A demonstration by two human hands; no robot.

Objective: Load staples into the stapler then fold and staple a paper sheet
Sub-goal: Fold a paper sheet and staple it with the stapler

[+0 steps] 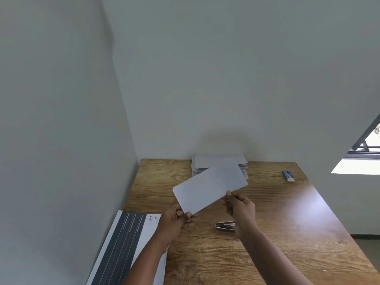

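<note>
A folded white paper sheet (209, 187) is held tilted above the wooden table (287, 212). My left hand (176, 220) pinches its near left corner. My right hand (241, 210) pinches its near right edge. A small silver stapler (224, 225) lies on the table just below the sheet, partly hidden behind my right wrist. A blue and white staple box (288, 175) sits at the far right of the table.
A stack of folded white papers (220, 161) lies against the back wall. A pile of printed sheets with dark bands (123, 247) covers the near left corner. Walls close off the left and back; a window (368, 149) is at the right.
</note>
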